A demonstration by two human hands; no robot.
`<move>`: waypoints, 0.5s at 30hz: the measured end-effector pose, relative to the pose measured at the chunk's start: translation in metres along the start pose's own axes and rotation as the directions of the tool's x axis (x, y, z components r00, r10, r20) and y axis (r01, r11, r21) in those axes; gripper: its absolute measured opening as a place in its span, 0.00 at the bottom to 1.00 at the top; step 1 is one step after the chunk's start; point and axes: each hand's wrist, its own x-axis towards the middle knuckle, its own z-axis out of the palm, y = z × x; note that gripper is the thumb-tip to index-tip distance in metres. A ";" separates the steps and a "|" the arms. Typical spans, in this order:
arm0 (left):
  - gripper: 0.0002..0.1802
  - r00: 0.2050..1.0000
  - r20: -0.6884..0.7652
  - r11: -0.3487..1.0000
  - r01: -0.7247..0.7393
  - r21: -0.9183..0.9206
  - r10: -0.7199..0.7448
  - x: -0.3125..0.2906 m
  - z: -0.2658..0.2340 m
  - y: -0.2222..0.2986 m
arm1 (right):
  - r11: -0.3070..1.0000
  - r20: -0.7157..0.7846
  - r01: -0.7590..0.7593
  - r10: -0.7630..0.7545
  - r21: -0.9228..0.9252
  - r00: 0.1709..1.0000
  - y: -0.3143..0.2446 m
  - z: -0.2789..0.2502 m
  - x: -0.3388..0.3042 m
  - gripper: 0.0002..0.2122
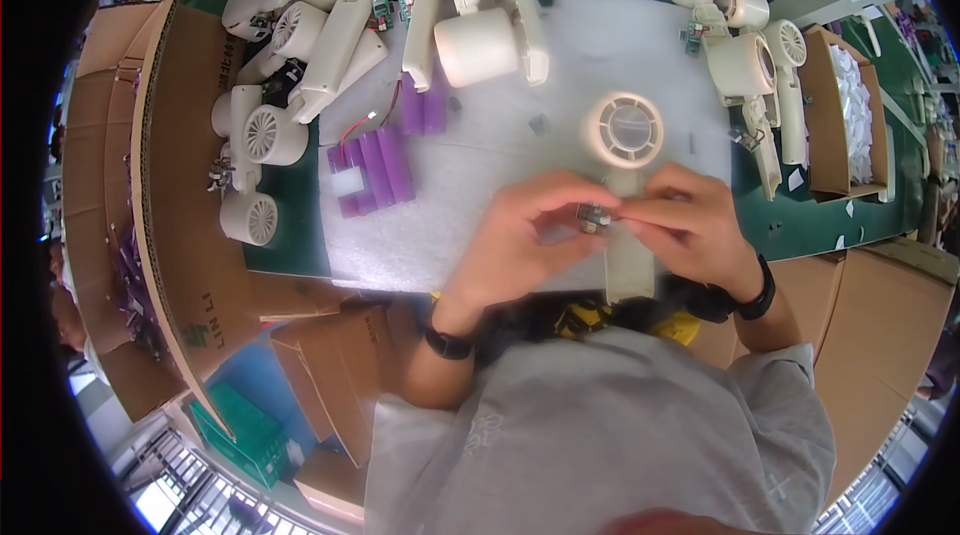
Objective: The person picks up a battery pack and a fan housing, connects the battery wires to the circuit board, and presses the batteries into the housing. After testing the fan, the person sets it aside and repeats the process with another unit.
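My left hand [528,238] pinches a small circuit board [593,218] between thumb and fingers. Right beside it, the fingertips of my right hand [688,225] are pressed together at the board's edge; what they hold there is too small to make out. Beneath both hands lies a cream handheld fan housing [628,270], its round slotted head [628,130] pointing away from me and its handle toward me. To the left, a purple battery pack [372,172] with a red lead rests on the white mat [480,165], with a second purple pack [423,107] behind it.
Several cream fan housings [275,135] crowd the left and back of the green table; more [742,65] stand at the right. A cardboard box of white pieces [848,120] is at the far right. Large cardboard boxes [195,195] flank the left side. A green crate [240,432] sits low at left.
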 end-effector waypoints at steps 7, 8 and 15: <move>0.20 0.999 0.006 0.999 0.046 -0.027 -0.046 -0.003 -0.002 -0.001 | 1.000 0.021 0.005 -0.004 -0.009 1.000 -0.003 0.001 -0.001 0.11; 0.20 0.999 0.006 0.999 0.035 -0.026 -0.034 -0.003 -0.003 -0.002 | 1.000 0.022 0.003 -0.003 -0.008 1.000 -0.003 0.002 -0.001 0.11; 0.19 0.999 -0.028 0.999 0.031 0.010 -0.030 -0.004 0.000 -0.002 | 0.999 0.022 -0.029 0.030 -0.042 0.999 -0.004 0.001 -0.002 0.11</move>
